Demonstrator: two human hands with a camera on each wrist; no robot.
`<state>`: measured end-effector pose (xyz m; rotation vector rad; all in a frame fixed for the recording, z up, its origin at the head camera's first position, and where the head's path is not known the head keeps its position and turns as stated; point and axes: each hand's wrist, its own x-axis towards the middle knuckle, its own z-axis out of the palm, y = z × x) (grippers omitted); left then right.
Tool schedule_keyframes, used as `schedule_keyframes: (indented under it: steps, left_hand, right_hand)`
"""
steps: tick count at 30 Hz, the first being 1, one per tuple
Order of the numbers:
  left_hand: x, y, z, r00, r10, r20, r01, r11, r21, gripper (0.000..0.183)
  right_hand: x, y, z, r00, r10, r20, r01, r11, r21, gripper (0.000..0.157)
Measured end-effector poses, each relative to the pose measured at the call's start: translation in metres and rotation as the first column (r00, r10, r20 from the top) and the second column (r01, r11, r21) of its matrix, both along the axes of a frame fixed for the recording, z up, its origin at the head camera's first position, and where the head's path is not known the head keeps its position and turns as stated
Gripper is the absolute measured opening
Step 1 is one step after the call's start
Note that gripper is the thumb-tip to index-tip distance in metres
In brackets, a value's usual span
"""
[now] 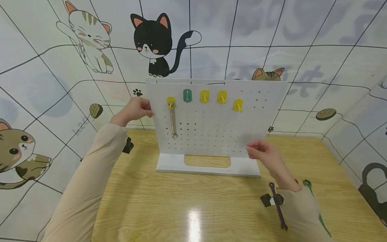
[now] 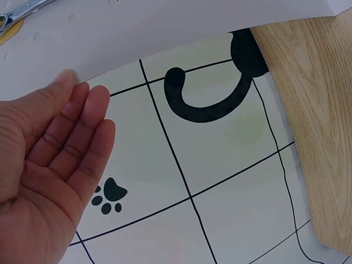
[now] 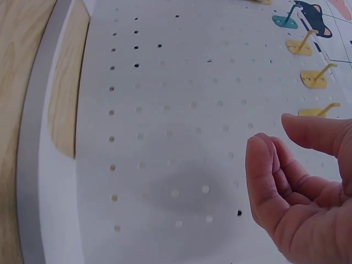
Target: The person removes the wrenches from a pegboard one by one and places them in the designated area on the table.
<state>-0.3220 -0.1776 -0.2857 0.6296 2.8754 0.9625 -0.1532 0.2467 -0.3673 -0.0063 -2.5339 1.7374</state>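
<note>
A white pegboard [image 1: 211, 127] stands upright on its base. My left hand [image 1: 136, 109] pinches its left edge; in the left wrist view the thumb [image 2: 65, 80] overlaps the board's edge, with the index fingertip right beside it. From the leftmost yellow hook [image 1: 171, 101] hangs a silver wrench [image 1: 173, 122]. A green hook [image 1: 187, 95] and several more yellow hooks [image 1: 222, 97] carry nothing. In front of the board's lower right part is my right hand [image 1: 266, 153], holding nothing. The right wrist view shows a gap between its thumb [image 3: 313, 132] and bent fingers [image 3: 264, 170].
On the wooden table [image 1: 157, 205], a purple wrench [image 1: 278, 208] and a partly hidden green wrench [image 1: 307, 184] lie at the right, by my right forearm. The board's base has a cut-out slot. Behind the table rises a wall [image 1: 211, 40] with printed cats and dark lines.
</note>
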Motion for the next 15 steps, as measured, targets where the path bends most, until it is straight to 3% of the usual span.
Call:
schedule_keyframes:
  steps: [15]
  left_hand:
    - [0.002, 0.0, 0.0, 1.0, -0.003, -0.007, 0.003, 1.0, 0.014, 0.008]
  right_hand:
    - [-0.028, -0.045, 0.015, 0.998, 0.053, -0.037, -0.055, 0.997, -0.057, 0.026]
